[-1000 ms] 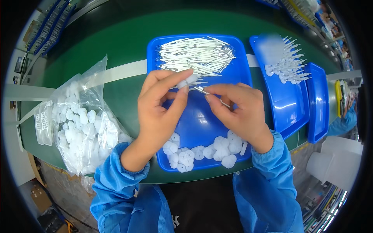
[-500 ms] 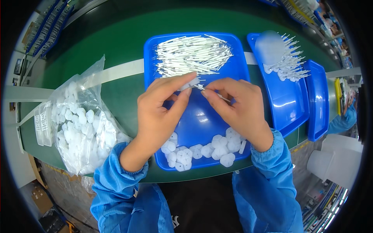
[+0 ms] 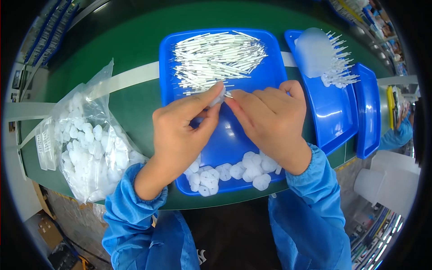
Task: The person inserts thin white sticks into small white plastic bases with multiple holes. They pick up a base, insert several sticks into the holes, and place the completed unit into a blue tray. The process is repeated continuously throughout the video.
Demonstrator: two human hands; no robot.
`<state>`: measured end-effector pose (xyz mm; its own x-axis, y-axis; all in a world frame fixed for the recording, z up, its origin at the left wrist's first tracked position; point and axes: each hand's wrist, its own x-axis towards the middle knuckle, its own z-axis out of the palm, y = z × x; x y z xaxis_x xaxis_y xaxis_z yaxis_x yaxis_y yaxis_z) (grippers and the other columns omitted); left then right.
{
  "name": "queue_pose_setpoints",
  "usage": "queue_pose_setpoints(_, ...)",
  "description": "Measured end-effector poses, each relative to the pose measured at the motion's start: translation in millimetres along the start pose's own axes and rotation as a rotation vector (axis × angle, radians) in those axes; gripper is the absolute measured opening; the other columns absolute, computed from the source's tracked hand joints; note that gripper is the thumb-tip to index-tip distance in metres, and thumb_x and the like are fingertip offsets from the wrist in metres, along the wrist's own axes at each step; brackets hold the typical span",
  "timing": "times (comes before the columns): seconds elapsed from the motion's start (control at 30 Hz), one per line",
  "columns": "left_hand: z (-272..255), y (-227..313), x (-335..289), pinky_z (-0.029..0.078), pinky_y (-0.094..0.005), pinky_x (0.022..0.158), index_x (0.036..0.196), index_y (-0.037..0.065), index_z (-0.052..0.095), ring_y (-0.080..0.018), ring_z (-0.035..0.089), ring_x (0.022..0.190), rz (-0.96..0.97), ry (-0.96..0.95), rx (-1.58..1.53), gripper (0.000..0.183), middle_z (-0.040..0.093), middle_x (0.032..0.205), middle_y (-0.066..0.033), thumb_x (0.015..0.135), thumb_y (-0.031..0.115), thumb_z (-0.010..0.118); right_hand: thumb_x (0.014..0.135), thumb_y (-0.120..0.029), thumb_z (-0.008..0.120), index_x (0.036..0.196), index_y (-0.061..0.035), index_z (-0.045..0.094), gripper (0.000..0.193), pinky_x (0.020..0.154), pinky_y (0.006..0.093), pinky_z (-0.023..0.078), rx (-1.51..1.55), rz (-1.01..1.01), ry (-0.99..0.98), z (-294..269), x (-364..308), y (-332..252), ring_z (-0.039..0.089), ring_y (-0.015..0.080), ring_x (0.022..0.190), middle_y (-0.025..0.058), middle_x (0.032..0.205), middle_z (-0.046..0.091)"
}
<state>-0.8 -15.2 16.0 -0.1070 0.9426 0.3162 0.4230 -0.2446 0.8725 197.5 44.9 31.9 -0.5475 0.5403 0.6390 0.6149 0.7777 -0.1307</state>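
Observation:
My left hand (image 3: 184,132) pinches a small white cap (image 3: 219,96) between thumb and forefinger over a blue tray (image 3: 274,78). My right hand (image 3: 270,123) holds a thin white stick (image 3: 228,95) whose tip meets the cap; most of the stick is hidden under the fingers. A heap of white sticks (image 3: 216,58) lies at the tray's far end. Several loose white caps (image 3: 234,173) lie along its near edge.
A clear plastic bag of white caps (image 3: 90,148) lies on the green table at the left. To the right, a second blue tray (image 3: 333,112) holds assembled sticks with caps (image 3: 335,67), and a third blue tray (image 3: 369,112) sits beyond. Another person's blue sleeve (image 3: 396,135) shows far right.
My hands have drawn closer together, and the stick's tip has come up against the cap. More of the stick is now covered by my right fingers.

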Motion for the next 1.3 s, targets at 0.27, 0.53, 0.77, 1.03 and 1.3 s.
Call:
queue_pose_setpoints(0.27, -2, -1, -2, 0.066, -0.0302, 0.077, 0.135, 0.006, 0.082, -0.019, 0.082, 0.084, -0.016, -0.047, -0.027, 0.043, 0.086, 0.111, -0.0164, 0.093, -0.004, 0.081, 0.088, -0.018, 0.09, 0.094, -0.0128, 0.08, 0.013, 0.072, 0.038, 0.04, 0.189, 0.018, -0.04, 3, -1, 11, 0.068, 0.0167, 0.066, 0.0007, 0.075, 0.073)
queue_pose_setpoints(0.53, -5, -4, 5, 0.066, -0.0306, 0.085, 0.136, 0.006, 0.077, -0.0203, 0.075, 0.11, -0.074, -0.092, -0.266, 0.049, 0.075, 0.132, -0.0115, 0.089, -0.001, 0.09, 0.09, -0.009, 0.088, 0.112, -0.0084, 0.081, 0.023, 0.085, 0.0347, 0.051, 0.477, 0.217, -0.058, -6, 3, 15, 0.076, 0.0178, 0.079, 0.0047, 0.093, 0.081)
queue_pose_setpoints(0.77, -5, -2, 5, 0.064, -0.0308, 0.082, 0.135, 0.01, 0.079, -0.0221, 0.074, 0.11, 0.13, -0.056, -0.109, 0.052, 0.072, 0.132, -0.0101, 0.086, -0.005, 0.09, 0.093, 0.0, 0.084, 0.126, 0.0011, 0.076, 0.034, 0.087, 0.0298, 0.062, 0.962, 0.461, -0.179, -8, 0, 8, 0.077, 0.0137, 0.095, 0.0081, 0.102, 0.08)
queue_pose_setpoints(1.03, -4, -1, 5, 0.063, -0.0311, 0.083, 0.133, 0.006, 0.08, -0.0223, 0.073, 0.114, 0.184, -0.078, -0.099, 0.052, 0.071, 0.134, -0.0123, 0.084, -0.007, 0.09, 0.096, 0.001, 0.083, 0.125, 0.0003, 0.073, 0.031, 0.088, 0.0295, 0.061, 1.039, 0.514, -0.161, -5, -4, 7, 0.076, 0.0121, 0.096, 0.0067, 0.107, 0.078)
queue_pose_setpoints(1.3, -3, 2, 6, 0.065, -0.036, 0.091, 0.129, 0.006, 0.081, -0.029, 0.075, 0.113, 0.262, -0.027, -0.065, 0.053, 0.075, 0.125, -0.0117, 0.08, -0.01, 0.088, 0.1, 0.001, 0.08, 0.129, -0.001, 0.065, 0.033, 0.091, 0.0294, 0.058, 1.23, 0.534, -0.207, -2, -9, 10, 0.074, 0.0128, 0.104, 0.0071, 0.115, 0.075)
